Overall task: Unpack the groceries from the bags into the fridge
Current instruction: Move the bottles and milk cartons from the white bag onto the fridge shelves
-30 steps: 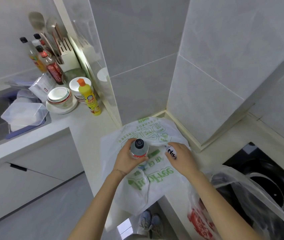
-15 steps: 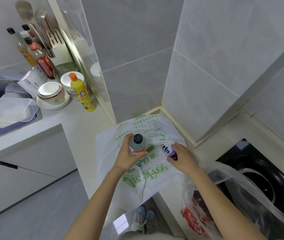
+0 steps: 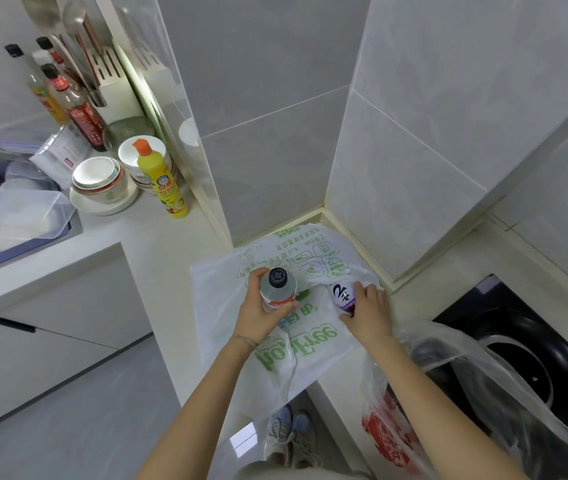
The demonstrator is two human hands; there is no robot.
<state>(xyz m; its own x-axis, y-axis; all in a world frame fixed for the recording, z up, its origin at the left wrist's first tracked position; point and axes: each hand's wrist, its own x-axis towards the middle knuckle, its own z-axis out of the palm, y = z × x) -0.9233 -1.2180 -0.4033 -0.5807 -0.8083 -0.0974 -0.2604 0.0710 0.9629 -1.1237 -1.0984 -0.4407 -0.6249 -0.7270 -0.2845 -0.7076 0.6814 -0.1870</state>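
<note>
White plastic printed in green spreads across the pale surface (image 3: 171, 244) at centre frame: a grocery bag (image 3: 310, 341) lying in the corner where grey-tiled walls meet. A person's left hand (image 3: 258, 317) holds a clear bottle (image 3: 278, 289) with a dark cap and a red-and-white label upright over the bag, its grip clamped round the bottle's body. Just to the right, the right hand (image 3: 367, 313) has its grip curled over a purple-and-white container (image 3: 343, 294) that sits among the bag's folds, its lower part hidden by the fingers.

At lower right a second, clear bag (image 3: 390, 431) with red print slumps at the edge of the surface, partly draped in front of a black hob (image 3: 504, 306).

Towards the upper left of the frame, well apart from the bags, stand a yellow squeeze bottle (image 3: 163, 183) with an orange cap, stacked bowls (image 3: 98, 174) on a plate, and several sauce bottles (image 3: 81, 112). A translucent plastic box (image 3: 22, 213) sits near the left edge. Pale shoes (image 3: 289, 434) show on the grey floor at bottom centre.
</note>
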